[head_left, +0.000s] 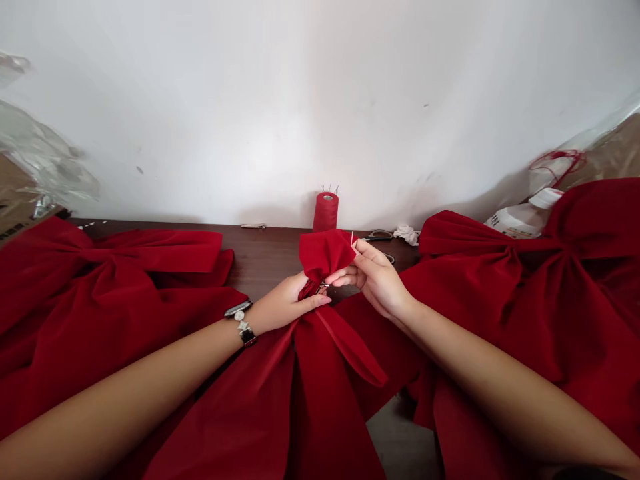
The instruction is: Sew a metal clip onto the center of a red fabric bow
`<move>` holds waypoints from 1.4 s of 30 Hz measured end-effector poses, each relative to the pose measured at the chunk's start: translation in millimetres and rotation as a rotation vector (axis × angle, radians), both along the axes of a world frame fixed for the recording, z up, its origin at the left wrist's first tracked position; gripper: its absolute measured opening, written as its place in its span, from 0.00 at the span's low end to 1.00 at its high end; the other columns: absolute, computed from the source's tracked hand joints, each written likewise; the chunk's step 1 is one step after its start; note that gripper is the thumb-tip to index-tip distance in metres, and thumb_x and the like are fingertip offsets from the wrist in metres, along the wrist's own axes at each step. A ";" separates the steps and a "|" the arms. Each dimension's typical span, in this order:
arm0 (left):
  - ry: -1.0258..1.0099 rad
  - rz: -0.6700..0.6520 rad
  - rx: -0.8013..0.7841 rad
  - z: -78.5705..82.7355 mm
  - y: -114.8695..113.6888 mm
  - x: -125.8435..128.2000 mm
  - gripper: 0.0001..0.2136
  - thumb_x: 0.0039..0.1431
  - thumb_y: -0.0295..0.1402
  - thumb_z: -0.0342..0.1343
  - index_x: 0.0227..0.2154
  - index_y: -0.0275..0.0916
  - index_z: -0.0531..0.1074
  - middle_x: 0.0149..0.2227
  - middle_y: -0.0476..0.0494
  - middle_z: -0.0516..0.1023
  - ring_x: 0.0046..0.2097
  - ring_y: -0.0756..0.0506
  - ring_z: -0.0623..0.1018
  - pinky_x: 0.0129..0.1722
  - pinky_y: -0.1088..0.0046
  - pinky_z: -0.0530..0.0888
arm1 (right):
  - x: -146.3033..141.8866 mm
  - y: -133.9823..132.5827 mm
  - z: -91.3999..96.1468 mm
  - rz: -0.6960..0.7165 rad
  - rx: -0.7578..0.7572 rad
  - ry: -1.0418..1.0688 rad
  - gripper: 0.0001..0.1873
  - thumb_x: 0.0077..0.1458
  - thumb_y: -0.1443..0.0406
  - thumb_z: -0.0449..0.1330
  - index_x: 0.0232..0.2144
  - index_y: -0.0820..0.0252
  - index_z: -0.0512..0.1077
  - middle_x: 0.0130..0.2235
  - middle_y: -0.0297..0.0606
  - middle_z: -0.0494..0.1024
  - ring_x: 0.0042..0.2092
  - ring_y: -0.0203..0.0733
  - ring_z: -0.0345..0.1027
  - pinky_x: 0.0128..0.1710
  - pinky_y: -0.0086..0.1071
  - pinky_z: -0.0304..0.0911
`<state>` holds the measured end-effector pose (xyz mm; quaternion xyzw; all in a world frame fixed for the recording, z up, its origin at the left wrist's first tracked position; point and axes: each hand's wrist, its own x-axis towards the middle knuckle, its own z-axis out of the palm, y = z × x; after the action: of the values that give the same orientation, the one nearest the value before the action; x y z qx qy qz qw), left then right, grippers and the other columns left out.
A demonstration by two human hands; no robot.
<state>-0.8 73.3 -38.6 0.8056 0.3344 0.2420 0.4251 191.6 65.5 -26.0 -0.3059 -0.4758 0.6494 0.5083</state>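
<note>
My left hand (287,303) is closed around the gathered neck of a red fabric bow (327,257). The bow's upper part fans out above the grip, and long red tails (325,373) hang below it toward me. At the pinched folds, by my left thumb, lies a small metal clip (323,286). My right hand (377,277) is closed at the bow's right edge, thumb and forefinger pinching a thin, pale needle (352,238) that points up. Its other fingers are curled close to the clip.
Behind the bow, a red thread spool (326,212) with needles in its top stands near the white wall. Scissors (380,235) and crumpled white tissue (407,234) lie to its right. Large red bows flank me, left (115,287) and right (540,287). A white bottle (525,213) leans behind the right one.
</note>
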 end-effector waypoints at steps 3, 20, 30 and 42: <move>-0.004 0.009 -0.016 -0.1 -1.6 1.5 0.14 0.62 0.43 0.50 0.36 0.36 0.69 0.35 0.45 0.75 0.37 0.45 0.74 0.42 0.69 0.71 | 1.0 0.8 -0.6 -0.003 0.004 0.003 0.21 0.53 0.51 0.63 0.34 0.59 0.59 0.29 0.31 0.72 0.31 0.35 0.76 0.29 0.23 0.72; -0.185 0.037 -0.106 -0.3 -5.0 -3.0 0.14 0.64 0.45 0.48 0.36 0.36 0.65 0.33 0.45 0.72 0.36 0.46 0.71 0.43 0.68 0.69 | 13.1 6.5 -0.9 -0.202 0.617 -0.604 0.12 0.60 0.59 0.57 0.32 0.62 0.72 0.30 0.38 0.75 0.31 0.35 0.68 0.32 0.28 0.63; -0.168 -0.071 -0.086 3.3 -6.0 -2.1 0.17 0.65 0.47 0.45 0.35 0.36 0.66 0.33 0.46 0.70 0.34 0.47 0.69 0.41 0.70 0.69 | 14.0 4.9 6.7 -0.168 0.919 -0.741 0.09 0.62 0.68 0.54 0.31 0.59 0.72 0.30 0.36 0.75 0.33 0.36 0.67 0.36 0.28 0.61; -0.169 0.002 -0.132 1.1 -6.2 -3.7 0.16 0.66 0.45 0.43 0.36 0.36 0.66 0.36 0.45 0.72 0.36 0.47 0.70 0.42 0.70 0.68 | 14.9 -9.5 9.9 -0.342 0.951 -0.500 0.07 0.64 0.68 0.49 0.35 0.61 0.66 0.38 0.41 0.73 0.41 0.38 0.70 0.40 0.32 0.66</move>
<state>-4.5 67.1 -37.5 0.7523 0.3133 0.2868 0.5037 206.5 56.0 -16.1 -0.2605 -0.7658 0.1796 0.5598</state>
